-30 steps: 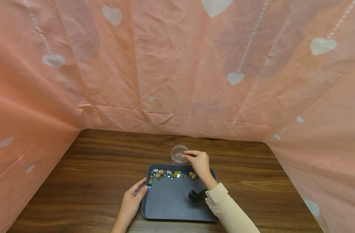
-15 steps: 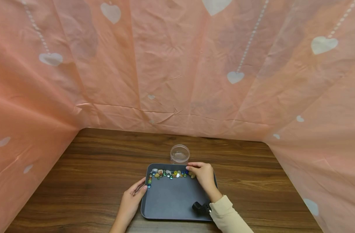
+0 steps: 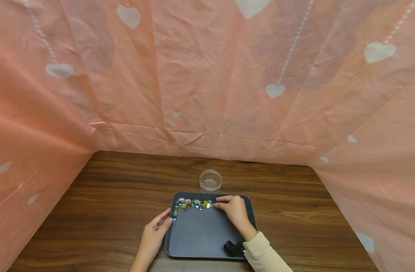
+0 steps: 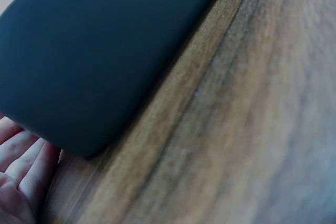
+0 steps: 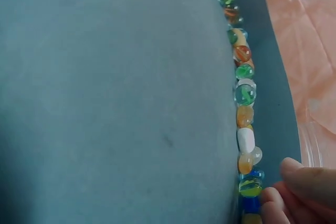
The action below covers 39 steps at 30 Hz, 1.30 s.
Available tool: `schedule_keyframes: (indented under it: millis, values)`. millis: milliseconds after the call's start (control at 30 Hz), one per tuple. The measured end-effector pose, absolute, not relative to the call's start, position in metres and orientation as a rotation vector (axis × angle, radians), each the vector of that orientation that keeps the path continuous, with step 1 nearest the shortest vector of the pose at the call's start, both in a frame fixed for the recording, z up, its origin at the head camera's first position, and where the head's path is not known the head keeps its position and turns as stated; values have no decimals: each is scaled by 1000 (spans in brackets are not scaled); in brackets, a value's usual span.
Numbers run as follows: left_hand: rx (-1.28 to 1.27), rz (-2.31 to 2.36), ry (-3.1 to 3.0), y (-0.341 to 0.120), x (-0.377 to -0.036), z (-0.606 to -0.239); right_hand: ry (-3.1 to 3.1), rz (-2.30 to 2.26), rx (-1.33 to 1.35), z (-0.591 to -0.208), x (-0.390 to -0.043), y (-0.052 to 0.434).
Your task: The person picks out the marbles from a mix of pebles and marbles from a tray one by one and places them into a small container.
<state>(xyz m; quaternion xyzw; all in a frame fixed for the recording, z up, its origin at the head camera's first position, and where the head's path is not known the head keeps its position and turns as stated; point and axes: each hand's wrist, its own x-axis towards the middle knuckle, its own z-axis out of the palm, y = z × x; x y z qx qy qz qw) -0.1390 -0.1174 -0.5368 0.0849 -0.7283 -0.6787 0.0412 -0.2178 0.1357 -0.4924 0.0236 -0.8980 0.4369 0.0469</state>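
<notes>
1. Head view. A dark grey tray (image 3: 200, 238) lies on the wooden desk (image 3: 102, 196), near the front edge. A row of coloured marbles and pebbles (image 3: 194, 204) runs along the tray's far rim and turns down its left rim. The right hand (image 3: 233, 209) rests on the tray at the right end of the row, fingers curled with their tips at the last pieces; whether a piece is pinched cannot be told here. The left hand (image 3: 153, 234) lies on the desk, fingers relaxed, touching the tray's left rim. A clear round jar (image 3: 210, 180) stands on the desk just beyond the tray's far rim. A cream sleeve (image 3: 265, 255) covers the right forearm, with a black wrist device (image 3: 233, 248) over the tray's near right part. Peach heart-print sheeting (image 3: 207, 75) walls the desk on three sides.

2. Left wrist view. Tray's rounded corner (image 4: 94, 61) on the desk grain (image 4: 252, 129); straight fingers (image 4: 23, 163) lie against its edge, holding nothing.

3. Right wrist view. The row (image 5: 242, 93) lies along the tray's rim (image 5: 273, 77). Curled fingertips (image 5: 307, 182) sit at the row's end, touching the yellow-green and blue marbles (image 5: 251, 195); a firm pinch cannot be told.
</notes>
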Motion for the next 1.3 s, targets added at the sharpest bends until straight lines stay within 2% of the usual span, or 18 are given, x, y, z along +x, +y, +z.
schedule_keyframes:
  millis: [500, 733, 833, 1067, 1300]
  values:
    - [244, -2084, -2224, -117, -139, -536, -2815, 1123, 209, -497, -217, 130]
    - [221, -2104, -2219, -116, -138, -536, -2816, 1182, 161, -497, -219, 134]
    - [226, -2110, -2217, -116, -138, -535, -2786, 1391, 63, -495, -220, 137]
    - [248, -2091, -2234, -115, -139, -535, -2364, 2332, -294, -492, -226, 143]
    - [219, -2107, -2217, -115, -139, -536, -2050, 2667, -438, -489, -232, 148]
